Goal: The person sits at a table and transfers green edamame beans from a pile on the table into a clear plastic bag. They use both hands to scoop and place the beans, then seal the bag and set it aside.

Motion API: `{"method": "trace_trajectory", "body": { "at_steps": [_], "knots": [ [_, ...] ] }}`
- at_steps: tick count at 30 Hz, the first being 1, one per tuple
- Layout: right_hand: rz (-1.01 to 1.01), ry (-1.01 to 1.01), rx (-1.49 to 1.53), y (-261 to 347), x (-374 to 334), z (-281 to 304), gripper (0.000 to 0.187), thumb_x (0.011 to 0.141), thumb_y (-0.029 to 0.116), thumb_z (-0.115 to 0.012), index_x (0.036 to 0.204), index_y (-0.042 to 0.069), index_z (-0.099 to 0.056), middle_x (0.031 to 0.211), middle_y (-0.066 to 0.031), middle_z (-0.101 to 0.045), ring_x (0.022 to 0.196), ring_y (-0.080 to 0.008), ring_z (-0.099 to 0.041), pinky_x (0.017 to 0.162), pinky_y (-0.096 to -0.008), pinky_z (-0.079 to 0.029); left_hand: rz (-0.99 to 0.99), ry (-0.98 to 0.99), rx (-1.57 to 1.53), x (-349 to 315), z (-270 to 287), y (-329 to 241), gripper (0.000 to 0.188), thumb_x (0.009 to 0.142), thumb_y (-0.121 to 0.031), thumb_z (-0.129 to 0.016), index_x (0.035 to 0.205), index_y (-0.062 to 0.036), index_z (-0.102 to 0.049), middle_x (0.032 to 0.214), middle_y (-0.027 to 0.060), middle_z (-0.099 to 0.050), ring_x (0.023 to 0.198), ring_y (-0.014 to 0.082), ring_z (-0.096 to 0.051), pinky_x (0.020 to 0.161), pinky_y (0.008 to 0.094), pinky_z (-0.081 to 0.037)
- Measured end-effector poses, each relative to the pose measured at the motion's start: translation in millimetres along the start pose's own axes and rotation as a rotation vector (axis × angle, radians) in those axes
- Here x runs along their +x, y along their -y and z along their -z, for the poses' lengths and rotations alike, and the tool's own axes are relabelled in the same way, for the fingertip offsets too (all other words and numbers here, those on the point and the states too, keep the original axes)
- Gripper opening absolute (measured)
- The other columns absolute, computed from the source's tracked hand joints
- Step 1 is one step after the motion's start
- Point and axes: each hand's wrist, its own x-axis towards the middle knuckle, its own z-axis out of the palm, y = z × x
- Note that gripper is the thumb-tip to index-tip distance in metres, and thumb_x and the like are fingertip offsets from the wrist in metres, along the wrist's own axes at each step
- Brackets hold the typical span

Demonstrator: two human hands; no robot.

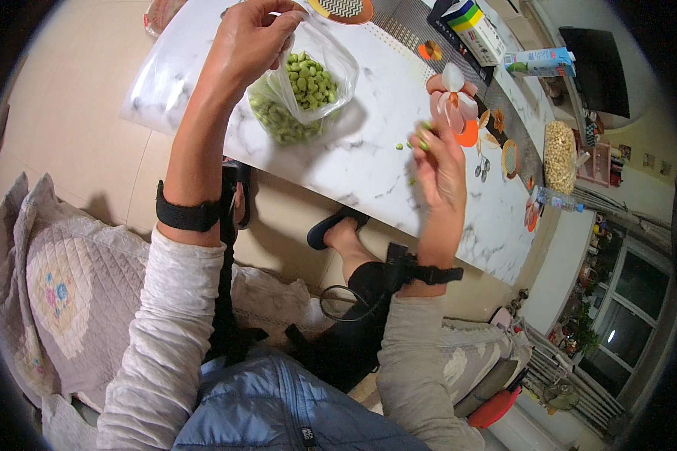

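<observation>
My left hand (254,41) pinches the rim of a clear plastic bag (342,56) and holds its mouth up. Green shelled beans (308,81) fill the lower part of the bag, which rests near the front edge of the marble-patterned table. To the right, my right hand (441,167) is raised over the tabletop, slightly blurred, with its fingers closed around a few green beans (424,139). A few loose beans (399,146) lie on the table just left of that hand.
Along the far side of the table (384,90) stand a milk carton (543,62), a colourful box (474,34), a clear container of pale nuts or beans (560,154) and a water bottle lying down (557,199). A quilted sofa cover (90,278) lies at the left.
</observation>
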Motion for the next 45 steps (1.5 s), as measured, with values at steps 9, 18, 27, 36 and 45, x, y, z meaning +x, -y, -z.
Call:
{"method": "trace_trajectory", "body": {
  "at_steps": [9, 18, 27, 36, 45],
  "knots": [
    [0.377, 0.047, -0.770, -50, 37, -149, 0.020, 0.093, 0.011, -0.062, 0.108, -0.002, -0.062, 0.102, -0.0141, -0.067, 0.084, -0.0195, -0.067, 0.073, -0.0332, -0.056, 0.005, 0.020, -0.032, 6, -5, 11, 0.024, 0.093, -0.015, -0.058, 0.103, 0.0036, -0.069, 0.064, 0.0027, -0.059, 0.053, 0.0099, -0.053, 0.047, 0.0243, -0.043],
    [0.317, 0.008, -0.468, -2, 25, -88, 0.019, 0.093, 0.007, -0.061, 0.108, -0.004, -0.066, 0.095, -0.0114, -0.068, 0.081, -0.0158, -0.067, 0.065, -0.0250, -0.057, 0.010, 0.012, -0.036, 8, -2, 8, 0.024, 0.093, -0.015, -0.058, 0.103, 0.0031, -0.069, 0.065, 0.0033, -0.059, 0.053, 0.0105, -0.053, 0.048, 0.0250, -0.043],
    [0.009, -0.242, -1.272, -20, -36, 52, 0.016, 0.084, 0.007, -0.066, 0.096, -0.003, -0.064, 0.083, -0.0069, -0.064, 0.062, -0.0107, -0.057, 0.058, -0.0262, -0.048, -0.053, 0.055, -0.126, 5, -6, 20, 0.024, 0.094, -0.016, -0.058, 0.105, 0.0025, -0.068, 0.065, 0.0010, -0.056, 0.053, 0.0079, -0.048, 0.047, 0.0233, -0.037],
    [0.165, -0.286, -1.262, -24, -14, 46, 0.016, 0.084, 0.005, -0.061, 0.098, -0.002, -0.065, 0.088, -0.0092, -0.062, 0.069, -0.0149, -0.060, 0.066, -0.0278, -0.049, 0.018, 0.014, -0.039, 7, -7, 17, 0.023, 0.092, -0.013, -0.057, 0.103, 0.0046, -0.069, 0.064, 0.0034, -0.058, 0.054, 0.0110, -0.053, 0.049, 0.0248, -0.043],
    [0.217, -0.092, -1.265, -24, 11, 17, 0.019, 0.082, 0.000, -0.061, 0.100, 0.001, -0.068, 0.093, -0.0137, -0.060, 0.076, -0.0230, -0.060, 0.071, -0.0330, -0.050, 0.043, -0.025, -0.059, 6, -3, 9, 0.024, 0.091, -0.012, -0.056, 0.104, 0.0044, -0.069, 0.068, 0.0058, -0.060, 0.054, 0.0113, -0.054, 0.049, 0.0254, -0.044]
  ]
}}
